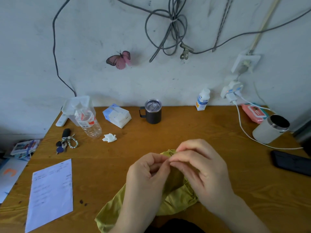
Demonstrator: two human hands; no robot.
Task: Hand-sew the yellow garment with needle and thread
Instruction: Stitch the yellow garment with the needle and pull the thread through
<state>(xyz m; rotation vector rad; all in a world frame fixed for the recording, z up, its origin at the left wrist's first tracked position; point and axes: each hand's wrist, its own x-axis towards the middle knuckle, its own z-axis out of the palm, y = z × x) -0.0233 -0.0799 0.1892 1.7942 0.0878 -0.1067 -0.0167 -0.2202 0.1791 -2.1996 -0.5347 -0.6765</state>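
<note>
Yellow garment (pixel 175 201) — crumpled, gathered edge, mustard-toned

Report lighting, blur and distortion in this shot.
Head view: soft, even light, faint shadows on the table; wide-angle warp tips the bottle and white cup outward; the left hand and right hand look slightly blurred at the yellow garment; needle and thread cannot be made out.

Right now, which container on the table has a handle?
The dark mug at the back; the clear bottle, small white bottle and white tumbler have none.
</note>
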